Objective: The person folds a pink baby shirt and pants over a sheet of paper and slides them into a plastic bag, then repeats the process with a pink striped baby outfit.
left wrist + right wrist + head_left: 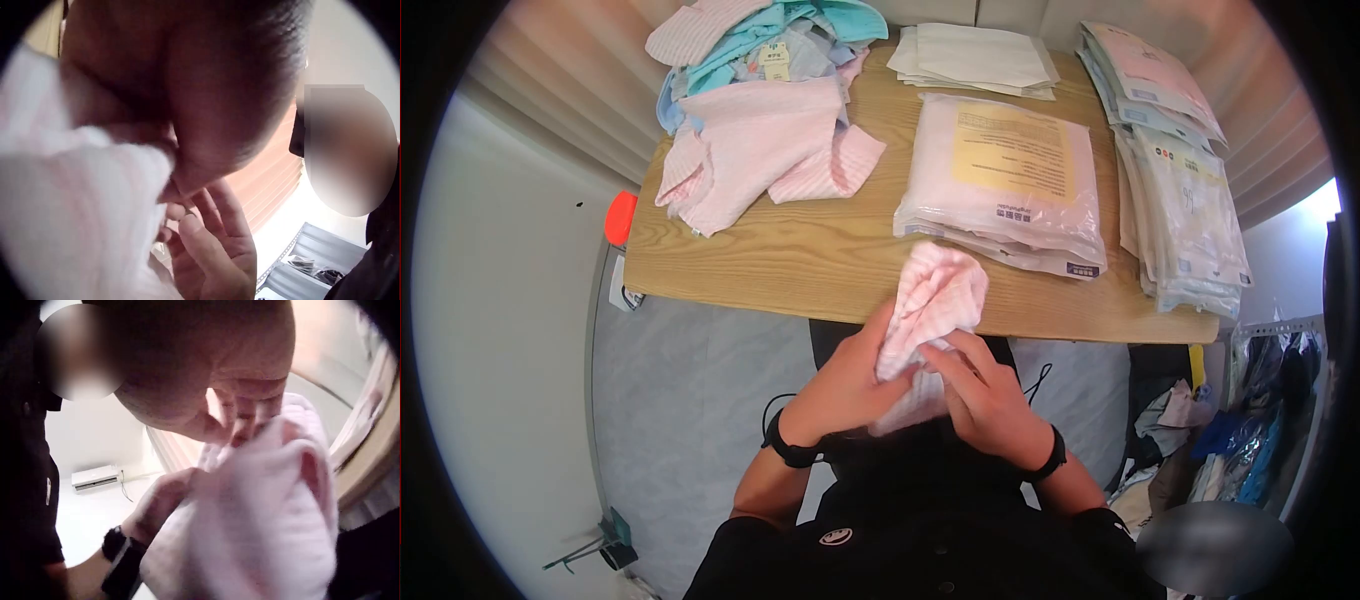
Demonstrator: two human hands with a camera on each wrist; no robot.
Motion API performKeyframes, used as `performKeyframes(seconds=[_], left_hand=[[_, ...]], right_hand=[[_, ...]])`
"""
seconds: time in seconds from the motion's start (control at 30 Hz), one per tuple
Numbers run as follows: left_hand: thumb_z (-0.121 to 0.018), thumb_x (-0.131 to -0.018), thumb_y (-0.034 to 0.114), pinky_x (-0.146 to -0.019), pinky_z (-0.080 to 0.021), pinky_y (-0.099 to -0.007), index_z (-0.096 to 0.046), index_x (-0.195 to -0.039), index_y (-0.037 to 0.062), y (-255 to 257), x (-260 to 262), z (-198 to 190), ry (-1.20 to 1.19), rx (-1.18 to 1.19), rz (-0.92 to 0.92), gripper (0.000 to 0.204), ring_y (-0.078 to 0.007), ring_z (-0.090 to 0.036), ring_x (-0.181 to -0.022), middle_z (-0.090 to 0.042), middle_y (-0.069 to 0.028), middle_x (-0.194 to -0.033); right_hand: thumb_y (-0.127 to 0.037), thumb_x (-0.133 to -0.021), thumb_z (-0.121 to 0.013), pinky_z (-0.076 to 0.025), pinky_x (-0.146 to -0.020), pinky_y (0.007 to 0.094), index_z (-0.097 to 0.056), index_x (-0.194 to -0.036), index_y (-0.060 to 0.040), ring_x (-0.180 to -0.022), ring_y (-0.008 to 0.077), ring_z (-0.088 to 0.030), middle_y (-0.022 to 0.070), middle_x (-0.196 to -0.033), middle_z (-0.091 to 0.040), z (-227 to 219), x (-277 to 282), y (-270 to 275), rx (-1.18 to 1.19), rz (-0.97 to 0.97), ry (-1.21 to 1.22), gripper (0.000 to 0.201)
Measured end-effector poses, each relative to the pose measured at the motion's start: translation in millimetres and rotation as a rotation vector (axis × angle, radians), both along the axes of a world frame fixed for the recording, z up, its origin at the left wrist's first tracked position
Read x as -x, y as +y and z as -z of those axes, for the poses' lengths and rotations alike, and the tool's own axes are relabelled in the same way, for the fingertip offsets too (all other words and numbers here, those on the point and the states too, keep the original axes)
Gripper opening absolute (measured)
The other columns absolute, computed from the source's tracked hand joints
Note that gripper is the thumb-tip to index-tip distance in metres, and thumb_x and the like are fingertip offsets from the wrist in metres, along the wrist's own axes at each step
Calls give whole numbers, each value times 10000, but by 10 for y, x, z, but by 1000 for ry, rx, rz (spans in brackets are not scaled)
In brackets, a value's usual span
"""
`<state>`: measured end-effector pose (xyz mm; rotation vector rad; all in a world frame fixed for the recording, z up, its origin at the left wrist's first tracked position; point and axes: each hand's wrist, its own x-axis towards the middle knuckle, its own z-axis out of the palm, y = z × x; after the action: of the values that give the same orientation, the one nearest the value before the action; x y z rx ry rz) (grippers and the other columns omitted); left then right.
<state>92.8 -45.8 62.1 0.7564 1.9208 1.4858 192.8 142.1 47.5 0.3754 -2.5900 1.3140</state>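
Observation:
A pink-and-white striped piece of clothing (940, 290) is bunched up between both hands, in front of the table's near edge. My left hand (840, 385) grips its left side, with the thumb lying across the cloth. From the right, my right hand (995, 400) pinches the fabric at its middle with bent fingers. In the left wrist view the striped cloth (75, 212) fills the left side, and the right hand (215, 244) shows beyond it. Soft folds of the cloth (262, 512) hang below the fingers in the right wrist view.
On the wooden table (800, 260) lie pink striped clothes (770, 140) and turquoise ones (740, 60) at the left. A plastic-bagged pink pack (1000, 180) lies centrally, with flat white bags (975, 58) behind it. Stacked clear packs (1190, 210) line the right edge.

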Motion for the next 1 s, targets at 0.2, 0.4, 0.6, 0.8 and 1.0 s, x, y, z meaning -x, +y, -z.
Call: performKeyframes(seconds=[0.2, 0.4, 0.6, 0.8, 1.0], left_hand=[[-552, -905, -10, -911, -503, -440, -435, -1442, 57, -28, 30, -14, 133, 41, 308, 553, -446, -628, -1062, -645, -231, -1192], [-589, -956, 125, -835, -496, -472, -504, -1311, 39, 43, 17, -19, 67, 261, 414, 375, -458, -633, -983, -656, -245, -1086], [-697, -945, 303, -818, -533, -413, -499, -1330, 15, 89, 9, -44, 109, 329, 266, 519, -415, -683, -952, -686, -231, -1060], [-713, -917, 206, -792, -539, -395, -477, -1355, 29, -69, 94, -107, 75, 287, 256, 528, -359, -698, -900, -684, -217, -1104], [-645, -999, 141, -787, -488, -261, -572, -1206, -6, -110, 173, 356, -153, -61, -140, 264, -86, -612, -868, -677, -45, -1015]], right_hand=[[-162, -706, -830, -460, -1003, 377, -666, -1268, -132, -1227, 295, -531, 47, -1262, -600, -50, 48, 204, -282, 169, 364, 587], [-108, -840, -771, -533, -878, 373, -623, -1242, -43, -983, 313, -687, 146, -1107, -694, 27, 104, 515, 202, -86, -208, 433], [-32, -915, -659, -511, -859, 328, -634, -1180, -24, -941, 236, -676, 122, -1030, -692, 150, 48, 438, 426, 115, -214, 266], [-98, -990, -635, -493, -770, 244, -629, -1108, -41, -861, 89, -613, 11, -950, -666, 435, -10, 575, 838, 543, -291, 132], [-194, -1051, -576, -492, -733, 223, -604, -1067, -41, -814, 47, -582, -18, -924, -639, 472, 22, 573, 1095, 704, -96, 156]])
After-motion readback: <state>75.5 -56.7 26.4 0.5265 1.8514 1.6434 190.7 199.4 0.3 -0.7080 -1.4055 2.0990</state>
